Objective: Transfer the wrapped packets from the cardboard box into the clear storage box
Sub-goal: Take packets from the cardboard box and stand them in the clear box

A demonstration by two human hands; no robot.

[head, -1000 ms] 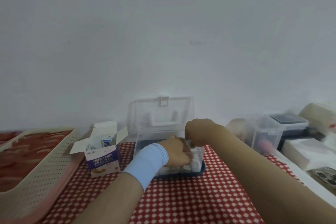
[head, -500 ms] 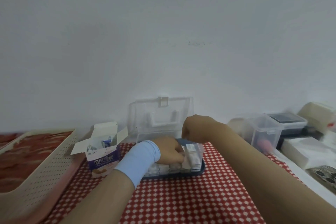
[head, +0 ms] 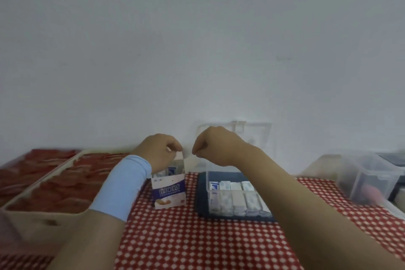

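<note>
Head view. Shows small white-and-purple cardboard box standing upright on red-and-white checked cloth, top open, w/ a few white-and-blue wrapped packets visible inside. Just to the right, not touching, shows clear storage box of plastic on dark blue base, transparent lid raised behind. Contains two rows of packets, side by side.

Shows L hand, w/ light blue sleeve on forearm, above cardboard box. Fingers curled, tips close together at top edge of thin pale flap. Cannot tell if pinching the flap or only near it: too blurred.

Shows R hand above gap between the 2 boxes, in front of lid. Fingers curled inward, grip narrow. Cannot tell if holding sth.

At far left, beige perforated plastic basket. At far right, clear plastic containers. Behind all, plain white wall.
</note>
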